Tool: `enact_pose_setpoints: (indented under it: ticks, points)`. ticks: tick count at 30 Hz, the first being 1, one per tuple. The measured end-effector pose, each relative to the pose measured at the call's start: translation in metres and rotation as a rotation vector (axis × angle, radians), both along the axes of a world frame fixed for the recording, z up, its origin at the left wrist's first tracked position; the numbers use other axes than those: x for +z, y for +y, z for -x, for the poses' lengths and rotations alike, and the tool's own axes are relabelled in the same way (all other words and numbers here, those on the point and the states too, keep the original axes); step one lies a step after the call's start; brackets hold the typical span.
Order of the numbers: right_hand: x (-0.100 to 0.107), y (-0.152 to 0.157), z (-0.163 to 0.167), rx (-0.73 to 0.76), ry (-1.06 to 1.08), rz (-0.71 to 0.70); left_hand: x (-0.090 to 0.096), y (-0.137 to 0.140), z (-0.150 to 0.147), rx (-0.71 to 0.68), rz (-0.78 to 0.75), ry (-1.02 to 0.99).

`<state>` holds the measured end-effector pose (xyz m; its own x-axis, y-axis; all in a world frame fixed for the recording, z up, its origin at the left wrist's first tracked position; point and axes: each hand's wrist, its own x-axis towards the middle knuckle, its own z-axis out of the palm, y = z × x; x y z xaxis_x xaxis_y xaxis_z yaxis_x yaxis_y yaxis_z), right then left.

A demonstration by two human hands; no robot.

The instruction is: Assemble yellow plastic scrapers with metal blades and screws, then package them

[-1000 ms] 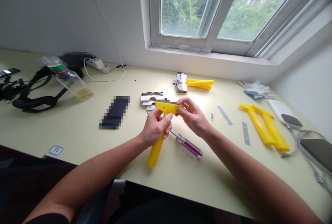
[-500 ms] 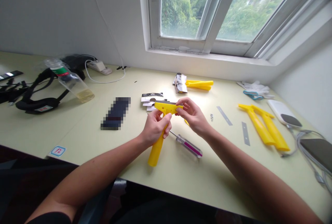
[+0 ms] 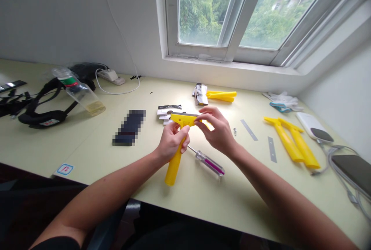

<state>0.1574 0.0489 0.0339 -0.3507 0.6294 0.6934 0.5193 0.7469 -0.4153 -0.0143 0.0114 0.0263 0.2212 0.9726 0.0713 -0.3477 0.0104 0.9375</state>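
My left hand (image 3: 173, 142) is closed around the handle of a yellow scraper (image 3: 174, 168), held above the table with its wide head upward. A thin grey blade (image 3: 185, 114) lies along the head's top edge. My right hand (image 3: 220, 132) pinches the right end of the head between thumb and fingertips, which partly hide that end. Below the hands, a screwdriver (image 3: 213, 165) with a clear and purple handle rests on the table. To the right lie small metal screws (image 3: 235, 131) and two flat blades, a farther blade (image 3: 249, 130) and a nearer blade (image 3: 272, 149).
Two yellow scraper handles (image 3: 290, 142) lie at the right, near a white device (image 3: 314, 126), cables and gloves (image 3: 284, 101). Packaged yellow scrapers (image 3: 222, 95) and cardboard packaging (image 3: 169, 107) are behind the hands. A bottle (image 3: 84, 95) leans on a black headset at the left, beside a pixelated dark object (image 3: 130, 128).
My right hand's fingers have shifted slightly left along the scraper's head, and their grip looks looser. My left hand keeps its hold. The view has moved a little.
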Motion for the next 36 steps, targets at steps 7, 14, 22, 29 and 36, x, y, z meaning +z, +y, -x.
enact_pose_setpoints:
  ticks: [7,14,22,29,36]
  points:
    - [-0.003,0.0,-0.001,-0.088,-0.174,-0.253,-0.003,-0.001,0.001,0.011,-0.072,0.062]
    - [0.002,-0.007,0.007,-0.159,-0.136,-0.158,-0.006,-0.003,-0.001,0.061,-0.089,0.102]
    - [0.003,-0.004,0.0,-0.058,-0.201,-0.264,-0.006,-0.004,-0.001,0.073,-0.081,0.078]
    - [0.006,-0.004,-0.001,-0.08,-0.256,-0.269,-0.008,-0.005,-0.001,0.091,-0.11,0.125]
    - [0.008,-0.01,0.005,-0.143,-0.223,-0.203,-0.008,-0.007,0.0,0.104,-0.146,0.166]
